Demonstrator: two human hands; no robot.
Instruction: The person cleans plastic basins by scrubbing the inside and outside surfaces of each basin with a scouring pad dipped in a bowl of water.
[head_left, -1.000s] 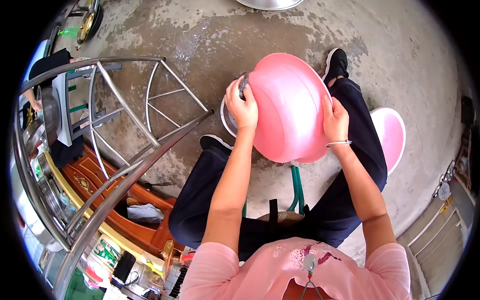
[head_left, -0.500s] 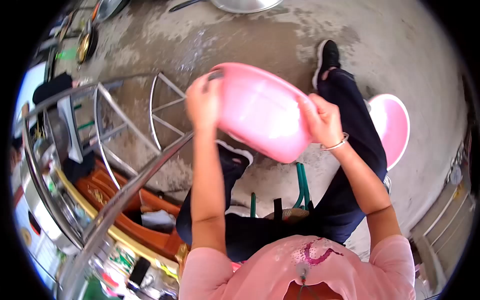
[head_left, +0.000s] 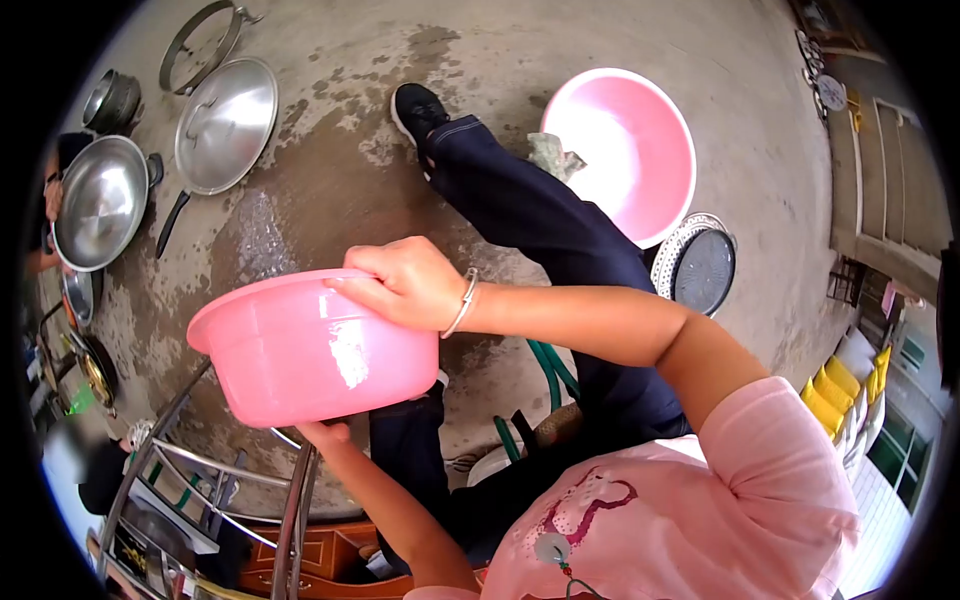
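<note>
A pink plastic basin (head_left: 330,350) is tilted in front of me, its outer side facing me and its mouth turned away. My right hand (head_left: 405,283), with a bracelet at the wrist, grips the rim with its thumb on the outside. Beneath the lower side of the basin is my left hand (head_left: 325,434); most of its fingers are hidden behind the plastic. A larger pink basin (head_left: 665,150) stands on the ground beyond my leg, with a greyish cloth (head_left: 552,157) over its edge.
Wet concrete (head_left: 310,200) lies ahead. A metal lid (head_left: 228,125), a wide pan (head_left: 100,200) and a metal ring (head_left: 175,60) are at the left, near another person's hand (head_left: 53,198). A metal rack (head_left: 295,500) stands close to my left arm. A white basket (head_left: 665,262) holds a dark round item.
The basin has moved left in view and turned, still between both hands. My right hand has swung across to the left, and the view has shifted, showing more pans and the whole larger basin.
</note>
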